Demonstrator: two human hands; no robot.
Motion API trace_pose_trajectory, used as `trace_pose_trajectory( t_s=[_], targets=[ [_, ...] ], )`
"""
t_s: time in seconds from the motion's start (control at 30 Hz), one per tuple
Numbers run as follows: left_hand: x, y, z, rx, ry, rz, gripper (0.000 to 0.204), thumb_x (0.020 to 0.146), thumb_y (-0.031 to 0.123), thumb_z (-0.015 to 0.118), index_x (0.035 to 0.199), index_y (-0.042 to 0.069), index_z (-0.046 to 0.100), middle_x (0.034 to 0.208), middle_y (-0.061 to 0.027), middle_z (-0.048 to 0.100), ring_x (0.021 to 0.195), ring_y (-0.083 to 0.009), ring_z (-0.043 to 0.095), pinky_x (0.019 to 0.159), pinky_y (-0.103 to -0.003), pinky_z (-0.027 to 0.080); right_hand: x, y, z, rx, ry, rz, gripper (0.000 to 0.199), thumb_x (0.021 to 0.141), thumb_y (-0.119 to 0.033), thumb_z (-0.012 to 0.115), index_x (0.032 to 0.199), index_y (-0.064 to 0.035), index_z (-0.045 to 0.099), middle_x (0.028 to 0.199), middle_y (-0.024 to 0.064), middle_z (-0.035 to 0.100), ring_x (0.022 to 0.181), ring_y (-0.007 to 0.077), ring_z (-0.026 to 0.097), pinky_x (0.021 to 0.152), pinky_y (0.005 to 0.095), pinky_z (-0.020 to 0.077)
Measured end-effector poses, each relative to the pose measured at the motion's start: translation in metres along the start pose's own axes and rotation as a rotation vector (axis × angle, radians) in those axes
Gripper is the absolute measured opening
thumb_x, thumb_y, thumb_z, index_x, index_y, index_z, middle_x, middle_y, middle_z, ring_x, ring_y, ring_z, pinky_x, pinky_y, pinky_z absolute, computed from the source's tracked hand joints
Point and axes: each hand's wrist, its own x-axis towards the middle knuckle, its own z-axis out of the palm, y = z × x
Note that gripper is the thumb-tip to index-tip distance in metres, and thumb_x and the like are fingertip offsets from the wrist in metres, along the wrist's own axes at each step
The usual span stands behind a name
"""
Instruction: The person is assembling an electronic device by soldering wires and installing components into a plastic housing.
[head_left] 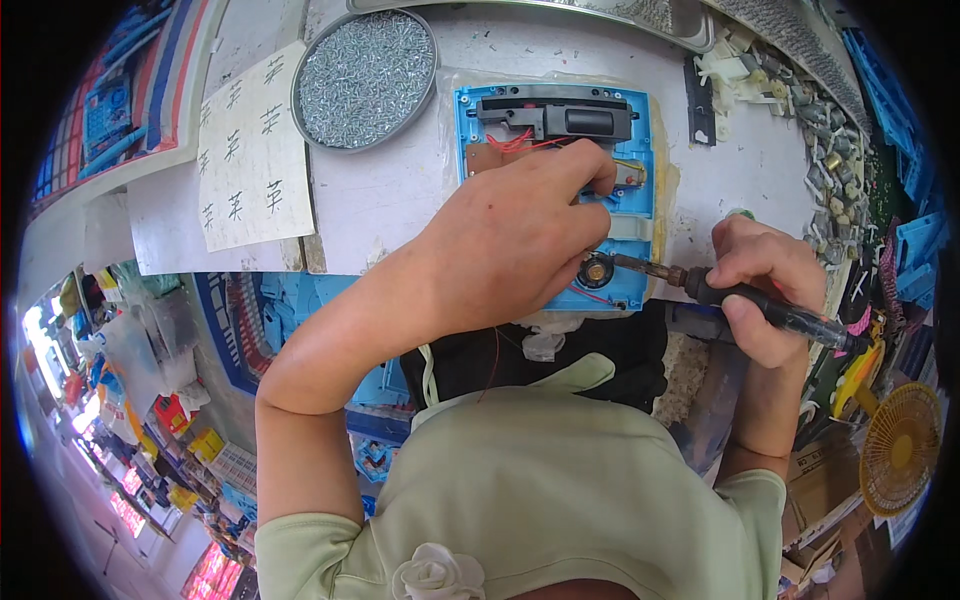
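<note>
A blue plastic housing (636, 150) lies on the white bench, with a black part (560, 118) across its top, red wires and a small round speaker (596, 271) near its lower edge. My left hand (510, 245) rests on the housing, fingers curled down on parts near its middle right. My right hand (765, 285) grips a black-handled soldering iron (770, 312). Its metal tip points left and reaches the round speaker.
A round metal tray (366, 78) full of small screws sits at the back left. A white paper sheet with handwriting (250, 150) lies left of it. Small metal and plastic parts pile up at the right (830, 160). A yellow fan (900, 445) stands low right.
</note>
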Motion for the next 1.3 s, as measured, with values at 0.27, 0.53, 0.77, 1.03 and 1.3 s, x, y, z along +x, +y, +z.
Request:
trace_pose_trajectory(
  t_s=[0.27,0.53,0.77,1.03,1.3],
  targets=[
    [0.001,0.000,0.001,-0.004,0.013,0.016,0.015,0.077,0.000,0.072,0.089,0.005,0.064,0.114,-0.0113,0.058,0.095,-0.0317,0.064,0.077,-0.041,0.053,0.003,-0.007,0.000,-0.106,-0.038,-0.044,0.022,0.074,-0.018,0.073,0.087,-0.0006,0.069,0.062,0.0037,0.052,0.054,0.0182,0.045,0.053,0.0330,0.0332],
    [-0.002,-0.001,0.002,0.016,0.034,0.022,0.014,0.078,0.001,0.072,0.089,0.005,0.064,0.115,-0.0115,0.059,0.096,-0.0316,0.064,0.079,-0.041,0.053,-0.003,-0.025,-0.002,-0.096,0.043,-0.123,0.022,0.077,-0.017,0.073,0.088,0.0015,0.068,0.066,0.0061,0.053,0.056,0.0206,0.045,0.057,0.0361,0.0355],
    [-0.001,0.002,-0.002,0.052,-0.016,0.012,0.018,0.076,0.002,0.073,0.091,0.006,0.063,0.119,-0.0140,0.059,0.095,-0.0324,0.064,0.081,-0.043,0.052,-0.109,-0.038,-0.069,-0.068,0.524,0.029,0.029,0.087,-0.024,0.071,0.098,-0.0015,0.056,0.079,0.0065,0.050,0.078,0.0203,0.047,0.078,0.0410,0.0384],
    [0.002,0.013,0.002,0.049,0.008,-0.032,0.016,0.076,0.000,0.074,0.090,0.003,0.067,0.116,-0.0160,0.061,0.088,-0.0286,0.064,0.077,-0.040,0.053,-0.241,-0.101,-0.160,-0.293,1.357,-0.108,0.004,0.091,-0.001,0.057,0.093,0.0012,0.059,0.087,0.0065,0.060,0.073,0.0084,0.051,0.071,0.0190,0.0427],
    [-0.015,0.000,0.003,0.096,0.064,0.038,0.024,0.076,0.006,0.077,0.100,0.006,0.071,0.124,-0.0191,0.059,0.100,-0.0359,0.064,0.086,-0.041,0.053,-0.219,-0.038,-0.195,-0.738,1.395,0.298,0.012,0.096,-0.014,0.068,0.102,-0.0039,0.069,0.092,0.0028,0.063,0.088,0.0117,0.059,0.076,0.0269,0.0483]
  ],
)
